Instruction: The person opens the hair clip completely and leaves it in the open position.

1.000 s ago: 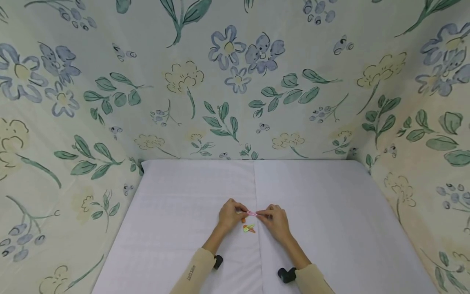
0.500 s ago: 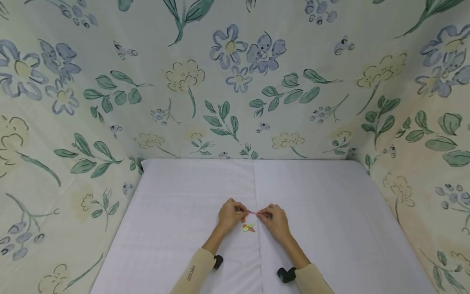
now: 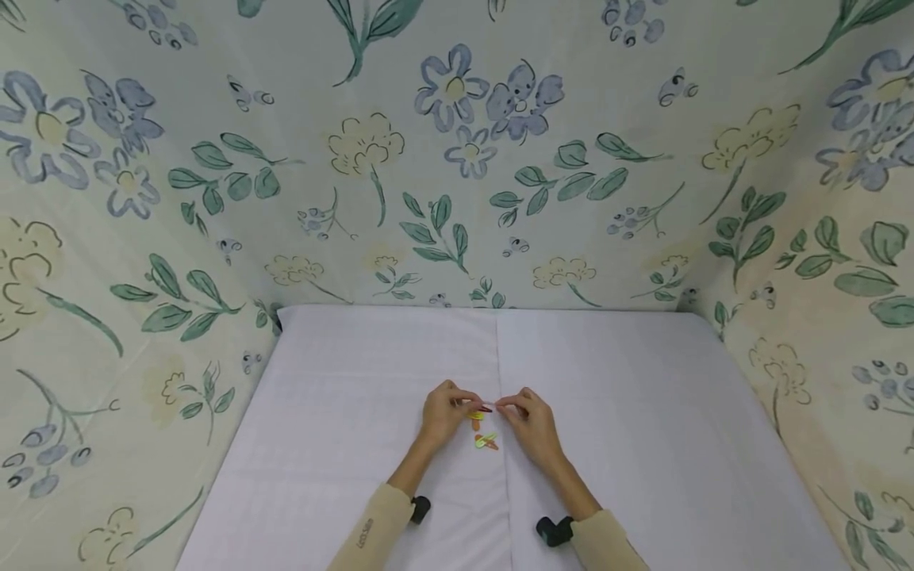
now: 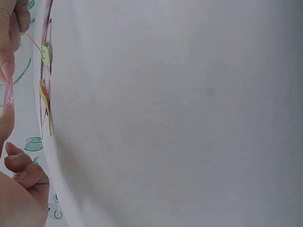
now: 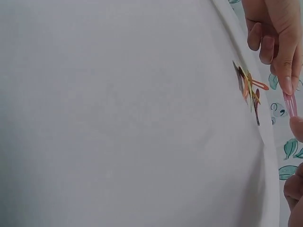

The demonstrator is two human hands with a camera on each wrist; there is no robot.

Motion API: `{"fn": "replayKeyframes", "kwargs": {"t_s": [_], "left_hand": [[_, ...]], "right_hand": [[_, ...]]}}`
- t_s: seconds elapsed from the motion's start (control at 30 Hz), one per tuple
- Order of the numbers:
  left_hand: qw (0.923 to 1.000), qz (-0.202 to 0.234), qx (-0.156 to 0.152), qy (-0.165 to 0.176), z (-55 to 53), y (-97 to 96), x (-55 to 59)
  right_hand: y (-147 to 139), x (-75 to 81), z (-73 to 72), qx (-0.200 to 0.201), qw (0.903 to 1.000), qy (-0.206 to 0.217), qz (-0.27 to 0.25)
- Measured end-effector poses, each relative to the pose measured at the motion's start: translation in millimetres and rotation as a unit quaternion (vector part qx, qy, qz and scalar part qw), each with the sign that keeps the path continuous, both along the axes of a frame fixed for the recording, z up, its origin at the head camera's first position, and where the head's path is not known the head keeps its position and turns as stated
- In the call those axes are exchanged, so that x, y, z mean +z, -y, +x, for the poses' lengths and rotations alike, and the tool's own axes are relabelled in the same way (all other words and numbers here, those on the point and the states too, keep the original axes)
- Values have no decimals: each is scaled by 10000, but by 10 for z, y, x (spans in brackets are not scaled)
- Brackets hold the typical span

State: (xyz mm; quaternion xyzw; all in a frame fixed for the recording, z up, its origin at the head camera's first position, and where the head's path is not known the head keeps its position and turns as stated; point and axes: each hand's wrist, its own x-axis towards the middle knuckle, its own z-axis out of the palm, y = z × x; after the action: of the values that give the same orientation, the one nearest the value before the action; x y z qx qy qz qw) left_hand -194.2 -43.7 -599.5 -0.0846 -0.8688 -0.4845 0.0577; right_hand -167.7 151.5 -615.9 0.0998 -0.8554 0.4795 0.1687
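Observation:
A pink snap hair clip (image 5: 290, 105) is stretched between my two hands, above the white cloth. My left hand (image 3: 446, 415) pinches one end between thumb and finger. The opposite end is pinched by my right hand (image 3: 531, 425). Both fingertips cover the clip's ends, and in the head view only a thin edge of it shows. Just under the hands lie a dark red hair clip (image 3: 485, 409), a yellow clip (image 3: 477, 415) and an orange clip (image 3: 476, 426). Nearer to me, a green clip (image 3: 489, 438) lies crossed with another orange one.
White cloth (image 3: 343, 373) covers the table, with a seam running down its middle. Floral fabric (image 3: 457, 159) hangs at the back and both sides. Black wrist cameras (image 3: 555, 531) are strapped near both cream sleeves (image 3: 377, 527).
The pink clip has turned from showing its face to showing a thin edge. Both hands have risen slightly, uncovering the yellow and dark red clips beneath.

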Motion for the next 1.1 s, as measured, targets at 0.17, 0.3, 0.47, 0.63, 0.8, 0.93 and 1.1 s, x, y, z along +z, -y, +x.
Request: {"fn": "replayKeyframes", "kwargs": {"t_s": [0.17,0.3,0.47,0.63,0.8,0.93,1.1], "left_hand": [[9983,582,5,-85,10,19,-17],[9955,937,77,-94,21,23,-23],[9939,1083,177,-92,22,26,-31],[9936,1119,125,32,5,47,-34],[9930,1184,5,-24,-14,77,-22],[9917,1275,-50,-156,-28,98,-5],[9916,1276,-64,-189,-37,108,14]], "right_hand": [[2,18,3,62,9996,20,-287],[9,54,-9,75,9989,270,-382],[25,74,-36,167,9988,356,-300],[31,59,-66,177,9990,362,-181],[42,82,-85,200,9980,513,-317],[58,114,-107,281,9979,536,-245],[76,155,-138,353,9978,534,-163]]}}
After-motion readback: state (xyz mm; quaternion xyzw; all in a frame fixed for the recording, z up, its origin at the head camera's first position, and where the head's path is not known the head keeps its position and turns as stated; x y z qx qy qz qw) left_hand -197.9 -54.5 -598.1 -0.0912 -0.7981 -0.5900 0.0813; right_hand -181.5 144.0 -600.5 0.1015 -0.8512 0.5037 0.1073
